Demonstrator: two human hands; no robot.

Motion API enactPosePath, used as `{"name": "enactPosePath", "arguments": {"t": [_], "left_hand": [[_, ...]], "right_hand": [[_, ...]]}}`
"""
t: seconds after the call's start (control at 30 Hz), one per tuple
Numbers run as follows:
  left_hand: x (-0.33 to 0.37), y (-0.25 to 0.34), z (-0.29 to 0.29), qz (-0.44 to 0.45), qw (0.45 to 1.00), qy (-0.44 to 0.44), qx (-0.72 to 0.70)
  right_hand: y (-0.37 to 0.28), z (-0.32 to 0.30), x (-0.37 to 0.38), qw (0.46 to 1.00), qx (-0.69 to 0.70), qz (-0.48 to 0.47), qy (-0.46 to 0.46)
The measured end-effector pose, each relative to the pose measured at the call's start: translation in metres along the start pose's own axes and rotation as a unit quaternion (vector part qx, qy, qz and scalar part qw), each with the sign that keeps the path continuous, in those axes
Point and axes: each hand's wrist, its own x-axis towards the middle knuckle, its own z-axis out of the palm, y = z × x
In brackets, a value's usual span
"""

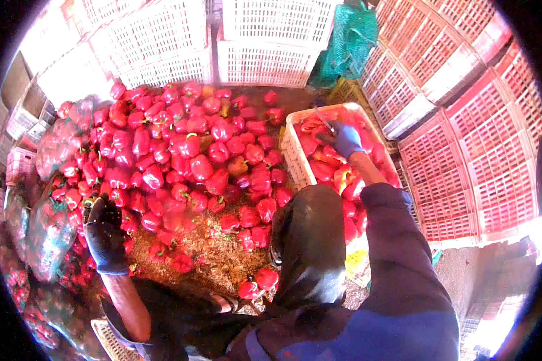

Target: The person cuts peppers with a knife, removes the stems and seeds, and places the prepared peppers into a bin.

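A big heap of red bell peppers (180, 150) lies on the ground ahead of me. My left hand (105, 231), in a dark glove, hovers at the heap's left edge, fingers curled; whether it holds a pepper I cannot tell. My right hand (345, 138), in a blue glove, reaches into a white plastic crate (292, 153) filled with red peppers and grips a small knife-like tool (324, 122) over them. My knee in dark trousers (310, 240) sits between heap and crate.
White lattice crates (265, 42) are stacked behind the heap, red and pink crates (470, 132) at the right. A green mesh sack (346, 45) hangs between them. Mesh bags of peppers (48, 228) lie at left. Straw-like litter (211, 253) covers the ground nearby.
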Motion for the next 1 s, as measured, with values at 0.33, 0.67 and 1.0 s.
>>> {"name": "enactPosePath", "arguments": {"t": [0.33, 0.67, 1.0], "left_hand": [[-0.003, -0.005, 0.018, -0.012, 0.999, -0.031, -0.025], [-0.054, 0.055, -0.029, 0.22, 0.973, -0.003, 0.074], [-0.376, 0.085, -0.315, -0.039, 0.757, 0.336, 0.56]], "right_hand": [[0.06, 0.0, 0.037, 0.989, 0.092, 0.045, 0.104], [0.063, 0.036, 0.039, 0.993, -0.116, 0.015, 0.017], [0.104, 0.025, 0.086, 0.962, 0.272, 0.029, 0.015]]}}
